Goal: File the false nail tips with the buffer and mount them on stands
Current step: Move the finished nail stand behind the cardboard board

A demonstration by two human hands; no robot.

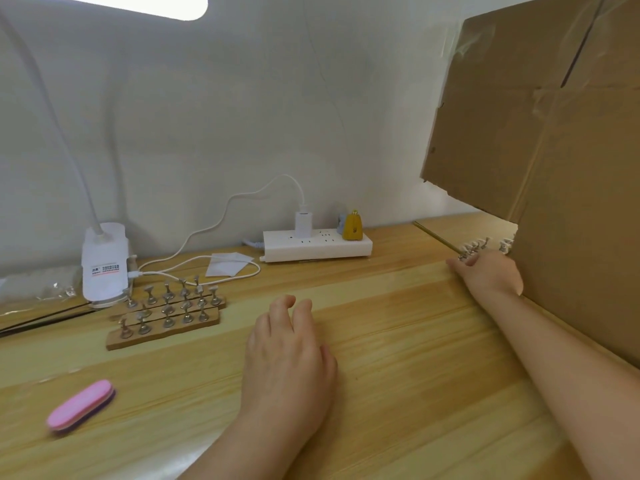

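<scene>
A pink buffer block (80, 404) lies on the wooden table (398, 341) at the near left. Three wooden strips carrying several small metal nail stands (166, 315) sit left of centre. My left hand (289, 355) rests flat on the table in the middle, fingers relaxed, holding nothing. My right hand (488, 271) reaches far right to another wooden strip with stands (474, 247) beside the cardboard; its fingers curl at the strip's end, and the grip itself is partly hidden. No loose nail tips can be made out.
A large cardboard sheet (554, 133) stands along the right side. A white power strip (317, 247) with a charger and a yellow plug lies by the wall. A white clip lamp (102, 265) and its cable stand at the back left, with a small white packet (227, 264) nearby.
</scene>
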